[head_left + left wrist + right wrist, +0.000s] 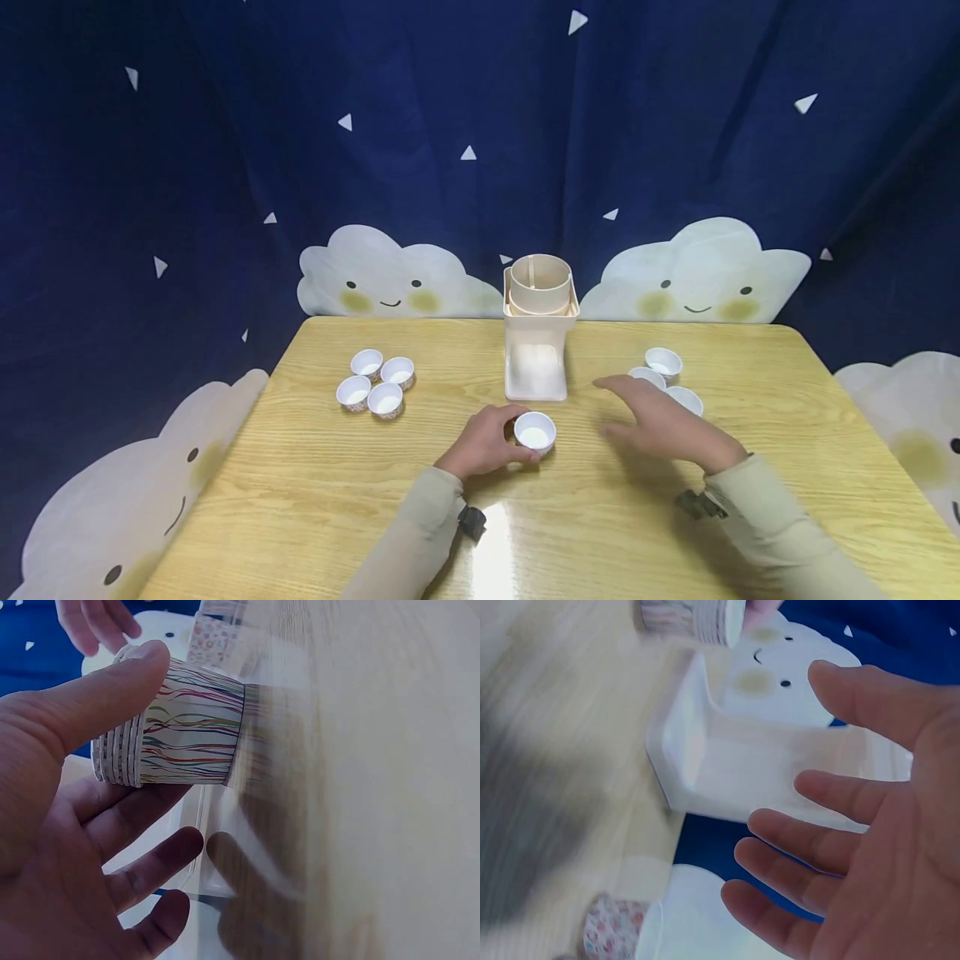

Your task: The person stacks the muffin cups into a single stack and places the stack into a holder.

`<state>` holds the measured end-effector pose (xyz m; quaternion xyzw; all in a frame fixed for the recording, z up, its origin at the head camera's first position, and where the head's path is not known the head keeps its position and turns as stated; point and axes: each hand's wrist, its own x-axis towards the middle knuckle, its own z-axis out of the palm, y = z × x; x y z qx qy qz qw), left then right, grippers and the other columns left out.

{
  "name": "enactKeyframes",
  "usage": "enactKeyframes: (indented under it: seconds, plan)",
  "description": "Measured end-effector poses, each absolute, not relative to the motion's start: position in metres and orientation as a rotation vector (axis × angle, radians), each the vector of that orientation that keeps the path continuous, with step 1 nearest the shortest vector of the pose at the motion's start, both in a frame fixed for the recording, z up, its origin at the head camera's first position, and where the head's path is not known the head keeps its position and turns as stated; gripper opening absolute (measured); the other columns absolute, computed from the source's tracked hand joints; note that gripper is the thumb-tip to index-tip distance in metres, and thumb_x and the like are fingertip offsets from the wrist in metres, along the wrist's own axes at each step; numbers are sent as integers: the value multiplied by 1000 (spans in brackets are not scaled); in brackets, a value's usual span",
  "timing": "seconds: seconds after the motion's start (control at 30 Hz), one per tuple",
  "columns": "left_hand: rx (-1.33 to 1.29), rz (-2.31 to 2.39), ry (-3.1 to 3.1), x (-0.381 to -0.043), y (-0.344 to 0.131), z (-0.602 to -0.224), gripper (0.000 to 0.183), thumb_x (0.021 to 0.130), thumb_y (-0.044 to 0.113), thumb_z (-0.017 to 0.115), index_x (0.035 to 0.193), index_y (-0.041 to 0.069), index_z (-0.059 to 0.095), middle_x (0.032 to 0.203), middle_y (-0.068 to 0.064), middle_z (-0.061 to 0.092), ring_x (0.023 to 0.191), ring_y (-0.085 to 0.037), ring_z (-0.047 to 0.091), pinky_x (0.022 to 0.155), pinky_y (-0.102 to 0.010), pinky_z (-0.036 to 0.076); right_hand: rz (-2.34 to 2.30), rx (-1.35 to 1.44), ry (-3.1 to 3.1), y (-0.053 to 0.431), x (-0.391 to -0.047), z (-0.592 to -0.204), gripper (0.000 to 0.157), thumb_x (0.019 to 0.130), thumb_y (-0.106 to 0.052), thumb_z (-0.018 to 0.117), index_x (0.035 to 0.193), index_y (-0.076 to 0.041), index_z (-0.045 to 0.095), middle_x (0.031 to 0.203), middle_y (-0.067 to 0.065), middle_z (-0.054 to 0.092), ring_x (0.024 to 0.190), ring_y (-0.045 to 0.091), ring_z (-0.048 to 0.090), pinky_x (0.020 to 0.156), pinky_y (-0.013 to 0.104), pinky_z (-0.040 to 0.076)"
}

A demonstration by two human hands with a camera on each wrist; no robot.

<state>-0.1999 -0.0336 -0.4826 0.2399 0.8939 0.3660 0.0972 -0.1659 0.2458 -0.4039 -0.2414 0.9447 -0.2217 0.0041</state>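
My left hand [483, 442] holds a small stack of paper cups [536, 433] near the middle of the table, thumb on one side and fingers on the other. In the left wrist view the stack [195, 731] has wavy coloured stripes and several nested rims, and its base is at the tabletop. My right hand [667, 421] is over the table to the right, fingers spread and nothing in it. It partly hides a group of white-lined paper cups [663, 362]. Behind the stack stands a cream plastic stand [535, 371] with a round container [540, 283] on top.
Several more paper cups [386, 400] stand grouped on the left of the wooden table [300, 500]. One cup [615, 926] with a reddish pattern shows in the right wrist view. A dark blue curtain [450, 83] with clouds hangs behind the table.
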Motion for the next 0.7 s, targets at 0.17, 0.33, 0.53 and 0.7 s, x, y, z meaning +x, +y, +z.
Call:
enactKeyframes:
  seconds: [0.17, 0.33, 0.53, 0.7]
  plan:
    - [713, 1086, 2646, -200, -34, -483, 59, 71, 36, 89, 124, 24, 67, 106, 7, 72, 95, -9, 61, 87, -27, 46, -707, -704, 2966, 259, -168, -396, 60, 91, -28, 70, 138, 2, 51, 138, 24, 56, 129, 46, 51, 105, 60, 41]
    - [709, 1077, 2652, -200, -34, -483, 59, 70, 36, 89, 124, 24, 67, 106, 7, 72, 96, -10, 61, 88, -27, 46, -722, -660, 2985, 272, -170, -390, 58, 91, -25, 71, 137, 3, 51, 138, 27, 56, 130, 47, 50, 105, 62, 40]
    - [700, 1063, 2658, -201, -34, -481, 61, 70, 37, 89, 125, 23, 67, 107, 5, 71, 97, -11, 60, 88, -29, 46, -777, -556, 2972, 294, -171, -378, 60, 92, -29, 70, 140, 2, 49, 142, 28, 51, 128, 48, 50, 100, 64, 43]
    - [698, 1052, 2660, -201, -33, -482, 61, 70, 38, 89, 124, 23, 66, 106, 5, 70, 98, -12, 60, 88, -29, 45, -791, -480, 2977, 312, -172, -368, 63, 94, -30, 68, 143, 3, 45, 145, 28, 47, 129, 50, 46, 97, 66, 43]
